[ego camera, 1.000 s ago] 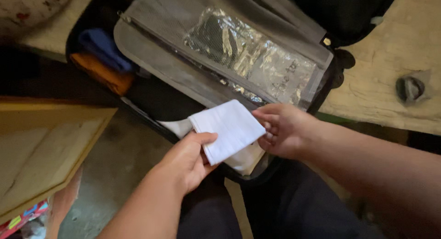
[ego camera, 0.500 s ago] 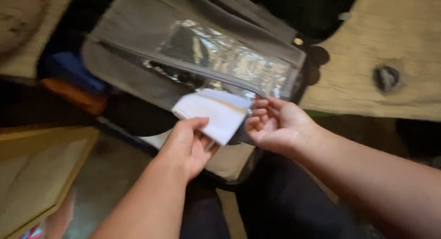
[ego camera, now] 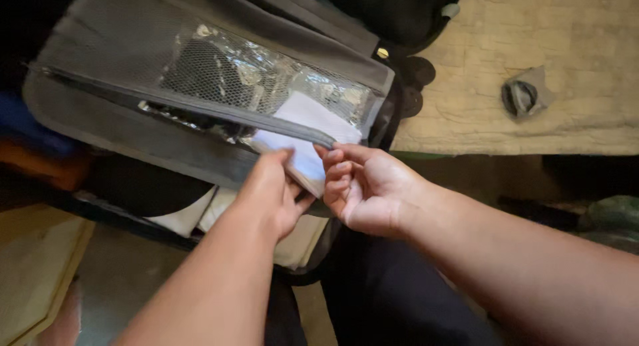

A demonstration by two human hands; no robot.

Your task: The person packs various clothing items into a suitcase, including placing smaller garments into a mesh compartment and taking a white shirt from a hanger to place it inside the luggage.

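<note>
**A:** Where is the folded white cloth (ego camera: 307, 130) right now?

**B:** Half inside the mesh pocket (ego camera: 219, 66) on the grey lid of the open suitcase (ego camera: 126, 136). Its upper part shows through the netting beside crinkled clear plastic wrapping (ego camera: 266, 70); its lower corner sticks out below the pocket's zip edge (ego camera: 200, 106).

**A:** What are the hands doing?

**B:** The left hand (ego camera: 269, 196) pinches the lower end of the cloth, thumb and fingers closed on it. The right hand (ego camera: 366, 189) has its fingers curled, fingertips (ego camera: 336, 153) touching the zip edge and the cloth's corner just where the pocket mouth ends.

**A:** How much room is there at the pocket mouth?

**B:** Little. The zip edge lies close over the cloth, and the mouth ends just right of it, near the lid's corner with a brass-coloured stud (ego camera: 382, 52). To the left the slit runs long along the lid.

**A:** And around the case?

**B:** Under the lid, pale folded fabric (ego camera: 193, 216) lies in the case. To the right a light wooden surface (ego camera: 532, 130) holds a small crumpled grey object (ego camera: 524, 96), well apart from the hands. A yellowish board (ego camera: 36, 266) sits at lower left.
</note>
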